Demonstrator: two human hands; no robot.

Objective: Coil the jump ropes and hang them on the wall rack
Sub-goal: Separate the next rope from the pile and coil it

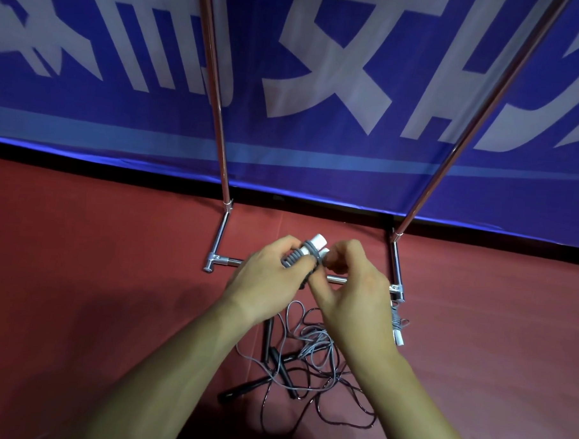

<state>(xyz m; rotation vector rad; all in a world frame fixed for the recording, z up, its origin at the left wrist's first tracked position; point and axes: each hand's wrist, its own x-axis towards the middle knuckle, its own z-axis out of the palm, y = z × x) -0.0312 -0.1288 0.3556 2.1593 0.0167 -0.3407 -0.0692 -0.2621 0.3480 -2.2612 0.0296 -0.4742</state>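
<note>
Jump ropes, part done: grey bundle [300, 253] at frame centre, wound round white handles, gripped by left hand [265, 278], right hand [351, 288] fingers pinching its end; second bundle [397, 323] beside rack [222, 170] foot, right; loose ropes [309, 353] tangled on floor [81, 243], lower centre, uncoiled; none seen hung.

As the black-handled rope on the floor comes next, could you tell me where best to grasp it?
Probably the black handle jutting out at the tangle's lower left, taken from above on that side: it lies flat on the floor, clear of the grey loops.
</note>
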